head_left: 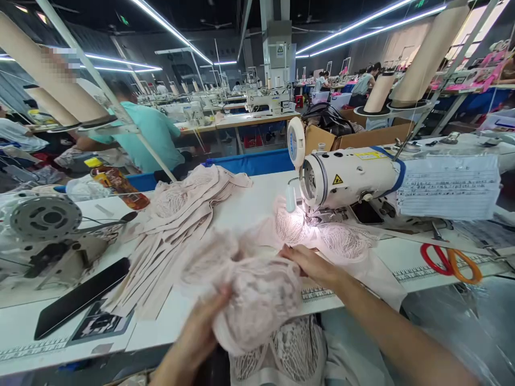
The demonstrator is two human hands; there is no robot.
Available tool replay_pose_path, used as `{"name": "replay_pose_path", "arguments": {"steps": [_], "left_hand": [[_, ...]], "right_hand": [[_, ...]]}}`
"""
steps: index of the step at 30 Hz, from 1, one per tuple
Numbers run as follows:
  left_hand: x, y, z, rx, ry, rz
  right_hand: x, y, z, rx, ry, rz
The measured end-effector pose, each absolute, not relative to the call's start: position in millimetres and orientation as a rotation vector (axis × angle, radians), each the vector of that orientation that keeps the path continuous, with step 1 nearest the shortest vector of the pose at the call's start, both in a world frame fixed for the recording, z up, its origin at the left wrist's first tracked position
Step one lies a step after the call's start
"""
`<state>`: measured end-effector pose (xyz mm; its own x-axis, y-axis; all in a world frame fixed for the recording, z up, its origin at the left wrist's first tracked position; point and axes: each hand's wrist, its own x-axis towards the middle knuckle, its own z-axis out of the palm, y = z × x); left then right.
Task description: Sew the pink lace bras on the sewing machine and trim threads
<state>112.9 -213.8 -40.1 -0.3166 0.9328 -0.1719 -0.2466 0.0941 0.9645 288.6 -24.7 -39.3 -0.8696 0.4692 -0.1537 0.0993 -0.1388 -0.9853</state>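
A pale pink lace bra (261, 295) is lifted at the table's front edge, blurred by motion. My left hand (211, 319) is closed on its near left side, thumb on top. Pinched fingers of my right hand (308, 262) grip the bra's far right edge. Just beyond, another lace bra (341, 241) lies under the lit head of the white sewing machine (350, 177). Below the table edge, in the lap area, rests a further lace bra (298, 348).
Layered pink fabric pieces (173, 241) lie left of the hands. Farther left are a black oblong object (82, 297), a drink bottle (116, 182) and a second machine (52, 230). Scissors (450, 262) with red and orange handles lie at right. A person in a teal shirt (147, 136) sits ahead.
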Motion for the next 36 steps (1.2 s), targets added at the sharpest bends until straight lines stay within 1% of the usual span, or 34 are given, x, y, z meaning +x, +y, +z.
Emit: {"name": "replay_pose_path", "arguments": {"steps": [2,4,7,9,11,13,14,16,18,20,22,26,29,31,33,36], "left_hand": [[142,-231,-70,0.676,1.478,1.277],[163,-245,-83,0.879,1.544,1.062],[174,-260,-71,1.362,1.323,0.669],[175,-261,-54,1.486,1.188,0.587],[177,-251,-42,1.553,1.307,0.713],[182,-233,-38,1.832,1.553,0.792],[186,-224,-38,2.035,1.616,0.735],[191,-210,-38,2.379,1.572,0.546],[192,-203,-35,2.514,1.458,0.434],[188,-204,-32,2.454,1.35,0.45],[181,-207,-30,2.261,1.213,0.527],[174,-211,-46,1.556,0.972,0.69],[180,-217,-67,1.014,0.888,0.811],[188,-221,-79,0.755,0.847,0.925],[196,-226,-87,0.578,0.815,1.04],[206,-230,-92,0.479,0.799,1.146]], "right_hand": [[309,-39,-36,-0.603,-2.166,1.972],[330,-57,-34,-0.6,-2.397,1.753],[362,-82,-35,-0.813,-2.559,1.359],[379,-94,-38,-0.901,-2.59,1.207],[391,-103,-43,-0.855,-2.567,1.199],[399,-110,-46,-0.727,-2.526,1.252],[403,-113,-45,-0.665,-2.516,1.284],[411,-116,-41,-0.596,-2.522,1.354],[420,-117,-33,-0.612,-2.536,1.45],[429,-114,-27,-0.68,-2.513,1.546],[436,-110,-26,-0.715,-2.443,1.634],[443,-101,-39,-0.63,-2.264,1.874],[442,-99,-53,-0.683,-2.115,2.048],[440,-101,-62,-0.709,-1.991,2.148],[437,-106,-70,-0.689,-1.812,2.232],[431,-115,-77,-0.649,-1.544,2.336]]}}
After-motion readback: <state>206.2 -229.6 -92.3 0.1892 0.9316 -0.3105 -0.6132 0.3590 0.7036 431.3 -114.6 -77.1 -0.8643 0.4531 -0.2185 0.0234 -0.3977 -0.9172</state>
